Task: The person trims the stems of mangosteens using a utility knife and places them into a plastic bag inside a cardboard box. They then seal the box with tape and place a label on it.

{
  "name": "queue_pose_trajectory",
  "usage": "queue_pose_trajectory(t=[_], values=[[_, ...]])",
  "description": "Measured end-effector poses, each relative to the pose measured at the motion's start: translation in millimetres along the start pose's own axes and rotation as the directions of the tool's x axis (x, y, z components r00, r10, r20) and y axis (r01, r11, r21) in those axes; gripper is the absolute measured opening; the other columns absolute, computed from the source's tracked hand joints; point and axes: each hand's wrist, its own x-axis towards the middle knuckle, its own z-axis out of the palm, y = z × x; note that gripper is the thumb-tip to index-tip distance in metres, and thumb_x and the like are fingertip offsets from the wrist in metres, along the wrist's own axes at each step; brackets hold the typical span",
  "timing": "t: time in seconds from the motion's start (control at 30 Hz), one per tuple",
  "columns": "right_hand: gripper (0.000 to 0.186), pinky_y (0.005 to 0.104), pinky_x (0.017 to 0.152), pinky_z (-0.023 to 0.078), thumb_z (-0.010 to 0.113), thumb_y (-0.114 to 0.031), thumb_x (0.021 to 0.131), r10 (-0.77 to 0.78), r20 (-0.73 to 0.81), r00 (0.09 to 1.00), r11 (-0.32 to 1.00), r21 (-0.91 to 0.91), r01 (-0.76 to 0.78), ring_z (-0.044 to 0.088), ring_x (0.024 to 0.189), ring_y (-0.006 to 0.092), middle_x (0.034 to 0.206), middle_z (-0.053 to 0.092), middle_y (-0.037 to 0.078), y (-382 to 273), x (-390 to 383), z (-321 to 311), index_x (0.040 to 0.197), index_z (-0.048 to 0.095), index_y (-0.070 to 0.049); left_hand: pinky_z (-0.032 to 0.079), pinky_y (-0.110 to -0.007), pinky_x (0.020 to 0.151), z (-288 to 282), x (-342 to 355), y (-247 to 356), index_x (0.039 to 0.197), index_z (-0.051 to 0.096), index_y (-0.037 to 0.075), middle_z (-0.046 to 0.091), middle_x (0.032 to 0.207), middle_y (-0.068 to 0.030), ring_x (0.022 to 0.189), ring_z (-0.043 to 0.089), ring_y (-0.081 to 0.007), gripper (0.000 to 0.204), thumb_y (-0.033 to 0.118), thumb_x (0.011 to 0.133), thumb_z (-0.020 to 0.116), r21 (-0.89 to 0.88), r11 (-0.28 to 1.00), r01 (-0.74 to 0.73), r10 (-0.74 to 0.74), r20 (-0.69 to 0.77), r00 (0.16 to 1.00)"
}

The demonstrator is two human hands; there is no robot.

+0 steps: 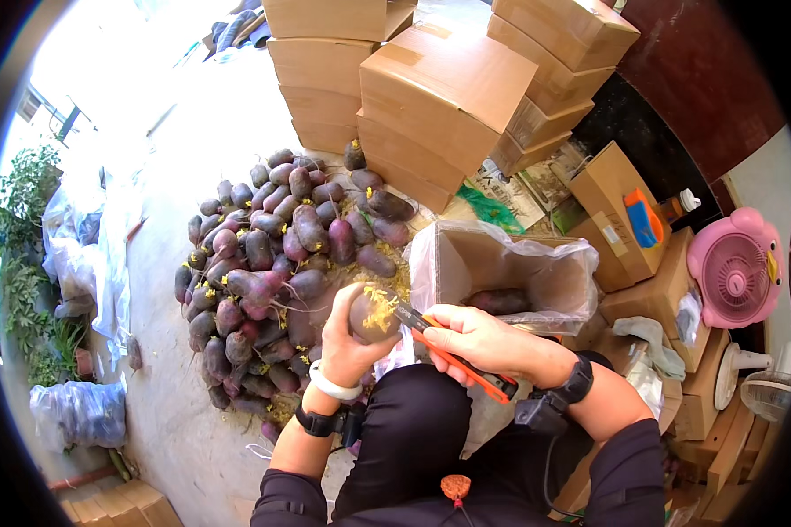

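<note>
My left hand [347, 347] is wrapped round a dark purple radish [371, 318], its leafy end turned up. Yellow sprouts [380, 307] cover that end. In my right hand [475, 338] is an orange-and-black utility knife [475, 373], held by its handle. The front of the knife meets the sprouts; its tip is too small to make out. Just beyond my hands lies a large heap of purple radishes [259, 237], some with yellow sprouts. To the right stands an open carton [536, 246] lined with clear plastic, with one radish [498, 301] visible inside.
Stacked cardboard boxes [444, 79] rise behind the heap. At the right are a pink fan [734, 268] and more boxes. Plastic sheeting [83, 255] and green plants [26, 263] line the left side. My knees are under my hands.
</note>
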Motion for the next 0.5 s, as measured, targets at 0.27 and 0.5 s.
queue_pose_trajectory(t=[0.27,0.5], values=[[0.025,0.0243,0.043,0.045,0.046,-0.030,0.100,-0.007,0.025,1.000,0.999,0.054,0.006,0.052,0.049,0.0086,0.070,0.055,0.002,-9.7,3.3,3.4,0.096,0.049,-0.006,0.048,-0.031,0.088,0.1,5.1,9.6,0.127,0.046,0.000,0.060,0.108,-0.0092,0.098,0.059,-0.0164,0.073,0.006,0.064,0.082,-0.131,0.988,0.076,-0.067,0.077,0.995],[0.025,0.0245,0.042,0.044,0.045,-0.031,0.100,-0.008,-0.022,1.000,1.000,0.019,0.009,0.052,0.047,0.0084,0.069,0.054,0.002,-11.3,13.4,12.1,0.095,0.049,-0.007,0.047,-0.033,0.089,-5.9,3.2,-0.3,0.125,0.047,0.000,0.058,0.111,-0.0111,0.101,0.058,-0.0204,0.073,0.007,0.062,0.083,-0.056,0.997,0.052,-0.050,0.030,0.998]])
